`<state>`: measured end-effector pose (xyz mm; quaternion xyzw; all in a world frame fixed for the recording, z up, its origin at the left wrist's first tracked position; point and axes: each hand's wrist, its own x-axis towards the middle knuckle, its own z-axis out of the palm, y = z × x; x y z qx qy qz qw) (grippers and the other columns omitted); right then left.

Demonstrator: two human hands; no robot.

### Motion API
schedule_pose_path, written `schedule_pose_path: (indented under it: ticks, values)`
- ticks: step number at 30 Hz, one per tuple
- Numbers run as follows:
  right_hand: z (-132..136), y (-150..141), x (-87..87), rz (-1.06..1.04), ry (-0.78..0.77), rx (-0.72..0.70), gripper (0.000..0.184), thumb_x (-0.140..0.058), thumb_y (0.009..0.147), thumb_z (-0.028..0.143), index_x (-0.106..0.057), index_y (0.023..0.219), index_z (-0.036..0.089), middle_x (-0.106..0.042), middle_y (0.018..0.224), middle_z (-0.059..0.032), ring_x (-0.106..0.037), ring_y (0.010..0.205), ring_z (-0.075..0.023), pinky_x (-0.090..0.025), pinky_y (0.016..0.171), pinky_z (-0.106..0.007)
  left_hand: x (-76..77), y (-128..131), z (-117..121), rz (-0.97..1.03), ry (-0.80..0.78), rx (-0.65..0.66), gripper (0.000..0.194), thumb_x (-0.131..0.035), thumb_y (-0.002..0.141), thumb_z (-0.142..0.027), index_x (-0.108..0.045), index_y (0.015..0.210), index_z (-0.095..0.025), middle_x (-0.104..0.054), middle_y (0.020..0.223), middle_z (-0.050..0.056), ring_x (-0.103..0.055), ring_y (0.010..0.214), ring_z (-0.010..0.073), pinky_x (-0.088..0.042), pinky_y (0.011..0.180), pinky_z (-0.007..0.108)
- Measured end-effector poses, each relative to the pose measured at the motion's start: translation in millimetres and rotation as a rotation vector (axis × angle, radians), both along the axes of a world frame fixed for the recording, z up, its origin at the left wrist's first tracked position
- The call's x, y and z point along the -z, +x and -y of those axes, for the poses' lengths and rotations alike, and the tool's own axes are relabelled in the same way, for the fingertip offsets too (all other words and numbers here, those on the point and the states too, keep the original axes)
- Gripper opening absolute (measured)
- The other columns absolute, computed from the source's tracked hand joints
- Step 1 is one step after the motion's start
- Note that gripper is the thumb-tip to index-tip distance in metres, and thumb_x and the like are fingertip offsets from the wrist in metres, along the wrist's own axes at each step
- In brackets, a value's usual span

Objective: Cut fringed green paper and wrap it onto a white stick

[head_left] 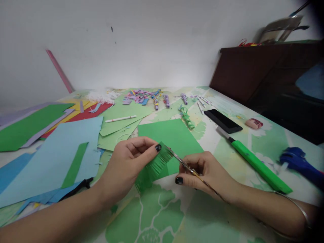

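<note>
My left hand [138, 158] pinches a green paper strip [160, 161] between thumb and fingers. One side of the strip is cut into a fine fringe, and its lower end hangs down, partly blurred. My right hand [205, 172] grips a pair of scissors [186, 164], with the blades reaching up to the strip's right end. How far apart the blades are, I cannot tell. Under both hands lies a flat green paper sheet [174, 130]. A separate uncut green strip [75, 165] rests on a light blue sheet [50, 155] to the left.
Behind the hands are a curled green paper piece [186, 117], paper scraps [139, 97] and white string [102, 97]. On the right lie a black phone [223, 120], a green utility knife [260, 165] and a blue glue gun [298, 162]. Coloured sheets [32, 126] cover the far left.
</note>
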<state>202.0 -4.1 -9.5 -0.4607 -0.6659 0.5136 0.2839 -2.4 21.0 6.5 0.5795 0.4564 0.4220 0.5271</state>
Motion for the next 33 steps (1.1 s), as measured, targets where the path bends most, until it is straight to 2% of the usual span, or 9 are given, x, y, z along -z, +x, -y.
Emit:
schedule_pose_path:
  ticks: [8,16,25,33]
  values:
    - [-0.6,-1.5,1.0,0.002,0.0,0.018,0.041,-0.073,0.066,0.047,-0.05,0.059,0.015,-0.03,0.051,0.0071,-0.025,0.049,-0.0065,-0.019,0.043,-0.022,0.5,-0.8,1.2,-0.006,-0.003,-0.003,0.016,-0.066,0.079,-0.034,-0.068,0.082,-0.018,-0.072,0.081,0.004,-0.065,0.076,0.0171,-0.048,0.067,0.026]
    - [-2.0,-1.3,0.9,0.019,0.008,0.032,0.039,-0.075,0.065,0.044,-0.052,0.057,0.014,-0.032,0.048,0.007,-0.027,0.047,-0.0058,-0.019,0.042,-0.02,1.0,-1.1,0.0,-0.001,-0.013,0.011,0.016,-0.065,0.08,-0.034,-0.068,0.082,-0.019,-0.072,0.083,0.004,-0.065,0.079,0.0189,-0.048,0.07,0.028]
    - [-1.7,-1.2,1.2,0.059,0.02,0.056,0.042,-0.075,0.063,0.048,-0.052,0.056,0.014,-0.031,0.047,0.0068,-0.027,0.046,-0.0056,-0.019,0.041,-0.019,2.2,-1.8,0.3,0.001,0.009,-0.011,0.014,-0.066,0.079,-0.033,-0.068,0.078,-0.02,-0.066,0.074,-0.001,-0.058,0.069,0.0113,-0.043,0.062,0.021]
    - [-1.8,-1.5,2.0,0.07,0.019,0.067,0.043,-0.076,0.062,0.048,-0.053,0.055,0.013,-0.032,0.045,0.0067,-0.028,0.045,-0.0054,-0.02,0.04,-0.019,3.7,-1.8,-1.2,0.004,-0.006,0.005,0.015,-0.065,0.079,-0.033,-0.067,0.079,-0.018,-0.066,0.076,0.002,-0.061,0.074,0.0161,-0.044,0.065,0.025]
